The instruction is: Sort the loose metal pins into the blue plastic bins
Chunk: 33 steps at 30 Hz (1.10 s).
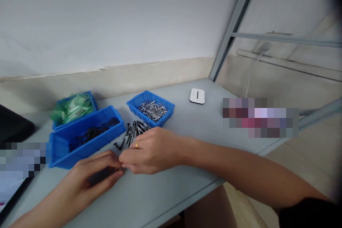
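Observation:
My left hand (93,174) is over the near part of the grey table, thumb and fingers drawn together at a tiny item that I cannot make out. Fingertips of my right hand (152,151), which wears a gold ring, meet those of the left; its fingers are curled and whatever they hold is hidden. Just behind the right hand lies a loose pile of dark and silvery screws (136,130). Beside it, a long blue bin (85,123) has black screws inside. A smaller blue bin (137,108) contains silvery nails or screws.
Behind the long bin, another blue bin (92,101) holds a green plastic bag (73,108). A white square device (197,96) lies on the grey table (184,121) near the wall. Metal frame bars (227,50) rise at the right. A dark object (13,124) stands far left.

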### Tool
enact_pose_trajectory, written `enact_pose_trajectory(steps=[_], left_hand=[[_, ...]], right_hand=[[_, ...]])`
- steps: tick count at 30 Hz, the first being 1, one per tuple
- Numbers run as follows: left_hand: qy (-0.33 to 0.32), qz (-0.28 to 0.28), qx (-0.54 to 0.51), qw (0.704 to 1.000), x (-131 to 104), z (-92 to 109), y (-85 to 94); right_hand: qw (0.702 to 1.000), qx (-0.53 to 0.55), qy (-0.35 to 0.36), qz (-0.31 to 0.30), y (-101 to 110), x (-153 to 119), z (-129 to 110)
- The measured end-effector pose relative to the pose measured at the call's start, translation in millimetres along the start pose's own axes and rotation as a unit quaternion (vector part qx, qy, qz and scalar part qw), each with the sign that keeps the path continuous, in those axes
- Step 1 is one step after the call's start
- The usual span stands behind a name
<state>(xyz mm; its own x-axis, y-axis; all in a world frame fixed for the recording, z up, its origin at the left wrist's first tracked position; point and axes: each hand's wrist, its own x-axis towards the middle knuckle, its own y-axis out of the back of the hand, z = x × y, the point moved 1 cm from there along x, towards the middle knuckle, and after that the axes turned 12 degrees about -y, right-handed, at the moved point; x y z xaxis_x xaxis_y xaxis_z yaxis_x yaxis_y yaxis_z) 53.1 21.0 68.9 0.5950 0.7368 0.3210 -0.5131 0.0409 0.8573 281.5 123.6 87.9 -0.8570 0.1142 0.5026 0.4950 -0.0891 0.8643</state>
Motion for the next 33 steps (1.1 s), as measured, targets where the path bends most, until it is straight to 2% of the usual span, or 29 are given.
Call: enact_pose_trajectory(steps=[7,13,17,21,24,26,30,33], left_hand=[[0.088,0.092,-0.015,0.992,-6.2,3.8,1.7],[0.101,0.132,-0.014,0.986,-5.0,9.3,2.6],[0.086,0.153,-0.023,0.984,-3.6,11.5,-0.3],[0.082,0.142,-0.021,0.986,-6.1,4.8,-1.3],[0.037,0.101,0.007,0.994,-7.9,-2.9,0.3],[0.005,0.07,0.016,0.997,-7.2,-5.1,1.3],[-0.013,0.051,-0.016,0.998,-2.5,1.4,-0.3],[0.033,0.068,-0.032,0.997,-1.0,8.1,-3.4]], right_hand=[[0.998,-0.017,-0.036,-0.052,3.3,-1.3,4.4],[0.991,-0.023,-0.037,-0.125,0.6,0.1,-1.3],[0.991,-0.009,-0.019,-0.135,-2.7,-0.9,-3.7],[0.997,-0.002,-0.024,-0.08,-3.0,-1.3,-2.5],[1.0,0.008,-0.023,-0.015,-2.2,-2.4,-1.2],[1.0,0.011,-0.011,0.004,-2.2,-3.7,-0.9],[1.0,0.002,0.013,-0.025,-1.9,-5.7,-1.6],[0.999,0.001,0.012,-0.043,0.1,-5.8,-2.3]])
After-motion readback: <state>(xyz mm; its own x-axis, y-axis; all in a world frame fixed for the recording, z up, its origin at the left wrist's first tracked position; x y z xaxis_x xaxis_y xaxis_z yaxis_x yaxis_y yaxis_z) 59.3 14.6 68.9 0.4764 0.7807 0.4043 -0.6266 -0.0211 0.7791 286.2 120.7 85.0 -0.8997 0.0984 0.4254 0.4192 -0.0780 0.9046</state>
